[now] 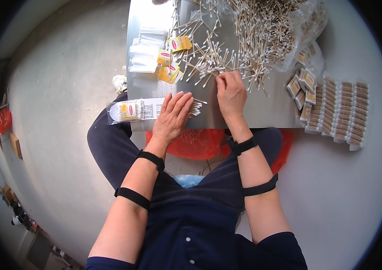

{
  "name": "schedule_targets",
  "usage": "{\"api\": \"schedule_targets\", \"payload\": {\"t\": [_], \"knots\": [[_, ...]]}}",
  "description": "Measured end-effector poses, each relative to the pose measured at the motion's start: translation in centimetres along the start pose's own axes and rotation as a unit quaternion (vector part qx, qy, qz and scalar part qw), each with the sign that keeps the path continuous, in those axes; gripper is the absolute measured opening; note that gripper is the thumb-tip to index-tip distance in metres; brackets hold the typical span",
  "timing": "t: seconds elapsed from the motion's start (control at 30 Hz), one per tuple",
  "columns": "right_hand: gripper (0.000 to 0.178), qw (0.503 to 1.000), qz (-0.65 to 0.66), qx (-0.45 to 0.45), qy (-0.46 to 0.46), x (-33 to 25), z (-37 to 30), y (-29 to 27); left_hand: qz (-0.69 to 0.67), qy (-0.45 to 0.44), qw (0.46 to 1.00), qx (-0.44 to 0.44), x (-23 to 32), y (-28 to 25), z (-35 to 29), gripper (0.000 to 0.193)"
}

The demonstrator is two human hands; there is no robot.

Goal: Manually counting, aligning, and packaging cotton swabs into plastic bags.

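My left hand (173, 117) lies flat with fingers stretched out over a small bundle of cotton swabs (197, 107), whose white tips stick out past the fingers. Beside it on the left is a clear bag (114, 112) holding a row of cotton swabs and a yellow card (127, 110). A white strip (151, 108) reaches from the bag to under my left hand. My right hand (232, 93) is closed in a pinch at the near edge of a loose swab heap (210, 59); its fingertips are on swabs there, how many is hidden.
Yellow cards (170, 72) and stacked clear bags (146, 51) lie on the metal table (263, 114) at the left. A larger swab pile (263, 27) spills from a plastic bag (310, 22). Packed swab bundles (340, 112) stand in rows at the right. Red plastic (191, 145) hangs below the table.
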State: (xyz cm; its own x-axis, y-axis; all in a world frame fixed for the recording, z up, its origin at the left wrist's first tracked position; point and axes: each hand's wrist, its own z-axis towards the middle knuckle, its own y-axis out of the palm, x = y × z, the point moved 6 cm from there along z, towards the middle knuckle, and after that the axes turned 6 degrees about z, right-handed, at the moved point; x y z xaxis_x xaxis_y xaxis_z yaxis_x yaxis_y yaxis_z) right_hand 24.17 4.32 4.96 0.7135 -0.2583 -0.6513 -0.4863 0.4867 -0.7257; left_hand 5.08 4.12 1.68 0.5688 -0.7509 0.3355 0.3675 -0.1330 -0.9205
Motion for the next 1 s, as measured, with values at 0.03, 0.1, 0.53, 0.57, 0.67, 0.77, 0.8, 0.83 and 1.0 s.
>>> {"api": "schedule_targets", "payload": {"t": [0.03,0.1,0.53,0.57,0.67,0.77,0.8,0.83,1.0], "knots": [[0.008,1.0,0.002,-0.001,0.0,-0.1,0.0,-0.3,-0.002,0.0,1.0,0.003,-0.1,0.0,-0.1,0.056],[0.006,0.996,0.05,-0.013,0.076,0.6,-0.5,-1.0,-0.006,0.002,1.0,0.006,-0.1,0.1,-0.2,0.056],[0.005,0.987,0.121,-0.049,0.091,1.0,-4.4,-0.2,0.0,0.001,1.0,0.007,-0.1,0.0,-0.3,0.055],[0.004,0.985,0.128,-0.085,0.078,0.8,-4.5,-0.3,0.007,0.001,1.0,0.008,-0.2,-0.1,-0.3,0.054],[0.004,0.988,0.116,-0.065,0.077,1.6,-4.2,-0.9,0.012,0.006,1.0,0.001,-0.2,0.3,-0.3,0.054],[0.007,0.99,0.088,-0.042,0.101,2.0,-4.1,-1.3,0.013,0.004,1.0,0.001,-0.2,0.3,-0.3,0.053],[0.008,0.993,0.076,-0.044,0.073,1.1,-4.3,-1.5,0.013,0.004,1.0,0.0,-0.2,0.3,-0.3,0.053],[0.009,0.996,0.064,-0.045,0.045,0.4,-4.4,-1.6,0.017,0.004,1.0,-0.003,-0.2,0.2,-0.3,0.053],[0.009,0.997,0.058,-0.054,0.013,0.9,-5.6,-1.3,0.015,0.007,1.0,0.0,-0.1,0.3,-0.3,0.053]]}}
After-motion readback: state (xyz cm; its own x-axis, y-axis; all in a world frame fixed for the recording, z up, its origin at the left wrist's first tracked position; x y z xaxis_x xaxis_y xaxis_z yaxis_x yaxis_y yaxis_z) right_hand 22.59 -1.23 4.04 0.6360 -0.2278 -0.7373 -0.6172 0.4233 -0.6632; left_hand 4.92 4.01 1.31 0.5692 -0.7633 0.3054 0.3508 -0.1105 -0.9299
